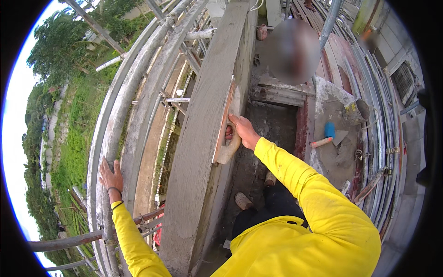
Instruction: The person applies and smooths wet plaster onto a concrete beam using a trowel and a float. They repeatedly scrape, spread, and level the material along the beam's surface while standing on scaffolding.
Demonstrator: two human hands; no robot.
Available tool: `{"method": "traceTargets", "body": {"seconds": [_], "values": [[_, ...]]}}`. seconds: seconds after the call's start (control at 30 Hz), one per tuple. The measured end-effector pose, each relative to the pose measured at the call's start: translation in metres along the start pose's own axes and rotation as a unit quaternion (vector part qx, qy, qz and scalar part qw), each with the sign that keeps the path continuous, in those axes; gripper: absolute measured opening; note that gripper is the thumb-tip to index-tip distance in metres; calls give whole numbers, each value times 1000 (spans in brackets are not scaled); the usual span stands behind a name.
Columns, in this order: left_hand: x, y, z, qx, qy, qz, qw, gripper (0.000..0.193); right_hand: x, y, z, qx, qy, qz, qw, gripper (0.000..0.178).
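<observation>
My right hand (245, 131) is closed round the handle of a plastering float (229, 150), a long wooden-looking board with a worn, pale grip. Its board stands on edge along the right side of a low wall's wet grey mortar top (203, 134). The mortar surface looks fairly smooth with faint streaks. Over to the left, my left hand (110, 179) lies with fingers stretched on a mortar-stained scaffold pipe (109, 138), apart from the wall. A dark band circles that wrist.
On the right, a board with wet mortar (339, 159) holds a trowel (340, 137), a blue object (329, 129) and a tipped bucket (355, 112). Long metal pipes (380, 138) run beside it. Scaffolding and a drop with greenery (76, 143) lie beyond the wall. A blurred patch hides part of the walkway.
</observation>
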State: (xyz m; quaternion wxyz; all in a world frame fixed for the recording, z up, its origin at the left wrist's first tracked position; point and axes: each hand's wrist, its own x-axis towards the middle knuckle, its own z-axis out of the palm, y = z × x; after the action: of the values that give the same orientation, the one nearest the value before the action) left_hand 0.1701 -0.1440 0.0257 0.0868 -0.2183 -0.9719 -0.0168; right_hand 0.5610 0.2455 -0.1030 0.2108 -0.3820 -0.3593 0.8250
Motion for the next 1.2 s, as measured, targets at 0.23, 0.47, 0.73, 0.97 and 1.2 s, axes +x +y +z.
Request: {"method": "traceTargets", "body": {"seconds": [0.23,0.47,0.73,0.97,1.2], "values": [[3,-51,-15,-88,-6,24,996,80,126,-25,-68,-41,150,-18,988,41],[-189,307,-98,-257,-240,261,899,82,-54,24,-81,47,114,-95,988,48],[-234,429,-95,-245,-194,243,918,99,-156,-76,-21,-1,-116,-130,985,68],[-166,383,-128,-416,-167,26,893,74,-204,-144,-7,-37,-368,-269,889,63],[-121,333,-61,-286,-192,175,923,59,-163,-126,-181,-60,-96,-110,987,48]]}}
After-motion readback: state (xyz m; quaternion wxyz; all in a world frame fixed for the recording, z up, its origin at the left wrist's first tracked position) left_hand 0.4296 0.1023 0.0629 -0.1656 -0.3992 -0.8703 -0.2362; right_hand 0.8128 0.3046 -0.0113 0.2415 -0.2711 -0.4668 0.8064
